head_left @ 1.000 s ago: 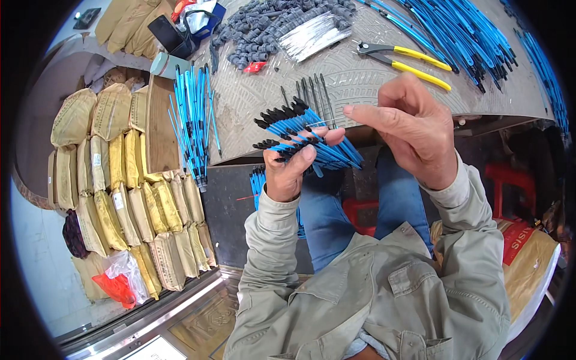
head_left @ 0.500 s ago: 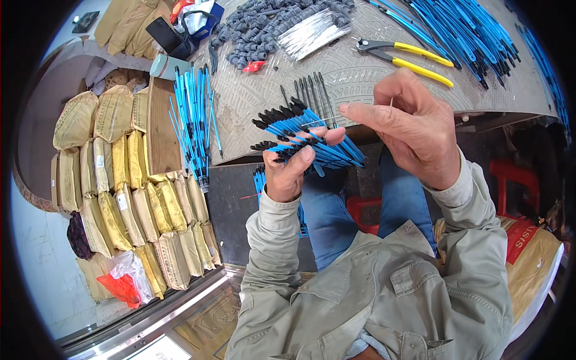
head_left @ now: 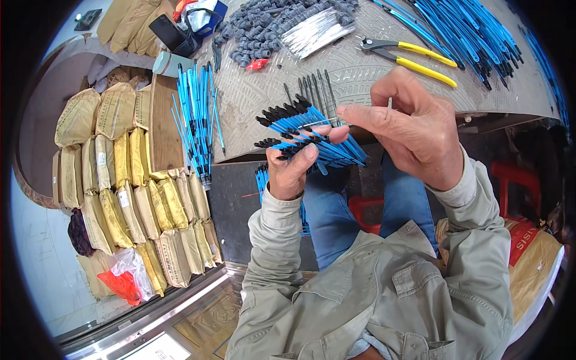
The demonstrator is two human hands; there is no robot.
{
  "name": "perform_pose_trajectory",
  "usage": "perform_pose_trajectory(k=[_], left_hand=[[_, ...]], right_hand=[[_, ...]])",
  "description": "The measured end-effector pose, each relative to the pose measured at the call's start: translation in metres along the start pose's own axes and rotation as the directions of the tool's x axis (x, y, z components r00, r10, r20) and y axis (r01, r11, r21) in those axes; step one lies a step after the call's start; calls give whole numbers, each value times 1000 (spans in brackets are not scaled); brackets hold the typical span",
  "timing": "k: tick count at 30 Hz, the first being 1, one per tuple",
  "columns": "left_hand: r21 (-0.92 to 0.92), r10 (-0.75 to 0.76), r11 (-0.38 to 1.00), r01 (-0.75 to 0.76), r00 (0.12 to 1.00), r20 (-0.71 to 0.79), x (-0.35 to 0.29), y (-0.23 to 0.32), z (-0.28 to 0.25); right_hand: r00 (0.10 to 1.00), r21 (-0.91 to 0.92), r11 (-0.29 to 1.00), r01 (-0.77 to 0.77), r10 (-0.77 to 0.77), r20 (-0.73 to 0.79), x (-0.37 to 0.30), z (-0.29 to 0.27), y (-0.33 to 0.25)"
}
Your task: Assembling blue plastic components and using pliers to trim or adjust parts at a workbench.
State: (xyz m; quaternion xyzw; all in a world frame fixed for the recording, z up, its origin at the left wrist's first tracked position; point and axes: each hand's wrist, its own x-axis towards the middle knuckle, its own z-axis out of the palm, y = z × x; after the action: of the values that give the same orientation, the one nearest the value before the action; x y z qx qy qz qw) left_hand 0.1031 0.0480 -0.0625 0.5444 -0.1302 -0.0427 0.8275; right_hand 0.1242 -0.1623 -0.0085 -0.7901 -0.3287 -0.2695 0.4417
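My left hand [head_left: 292, 171] is closed round a fanned bundle of thin blue sticks with black tips [head_left: 343, 151], held over my lap in front of the table edge. Between thumb and fingers, my right hand [head_left: 414, 129] pinches a thin silvery pin [head_left: 324, 123]. The pin reaches left across the bundle near the black tips; whether it enters one of the sticks I cannot tell. Several dark slim rods [head_left: 318, 90] lie on the table just beyond the bundle.
Yellow-handled pliers [head_left: 420, 60] lie on the table [head_left: 252, 126], beside a pile of silvery pins [head_left: 318, 33] and many grey ribbed parts [head_left: 258, 30]. More blue sticks [head_left: 468, 30] are heaped at the far right. Blue sticks [head_left: 195, 114] stand at the left by stacked brown packets [head_left: 120, 162].
Both hands stay nearly in place, with the bundle still in the left and the pin in the right. The whole view has shifted slightly.
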Motion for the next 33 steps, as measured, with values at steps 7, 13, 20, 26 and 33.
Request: perform_pose_trajectory(k=[7, 13, 20, 26, 33], left_hand=[[-15, 28, 1000, -27, 999, 25, 1, -1, 1], [-106, 61, 993, -54, 996, 59, 2, -4, -1], [10, 85, 996, -86, 994, 74, -2, -11, -15], [11, 99, 995, -100, 992, 73, -2, -10, -13], [4, 82, 997, -82, 994, 68, 0, -7, -7]], right_hand=[[998, -47, 997, 64, -65, -16, 3, 4, 0], [992, -168, 978, 125, -129, -13, 4, 4, -1], [991, -230, 965, 127, -132, -6, 6, 5, -10], [997, -175, 982, 71, -75, -21, 4, 6, -12], [991, -289, 950, 114, -129, -33, 8, -3, -19]])
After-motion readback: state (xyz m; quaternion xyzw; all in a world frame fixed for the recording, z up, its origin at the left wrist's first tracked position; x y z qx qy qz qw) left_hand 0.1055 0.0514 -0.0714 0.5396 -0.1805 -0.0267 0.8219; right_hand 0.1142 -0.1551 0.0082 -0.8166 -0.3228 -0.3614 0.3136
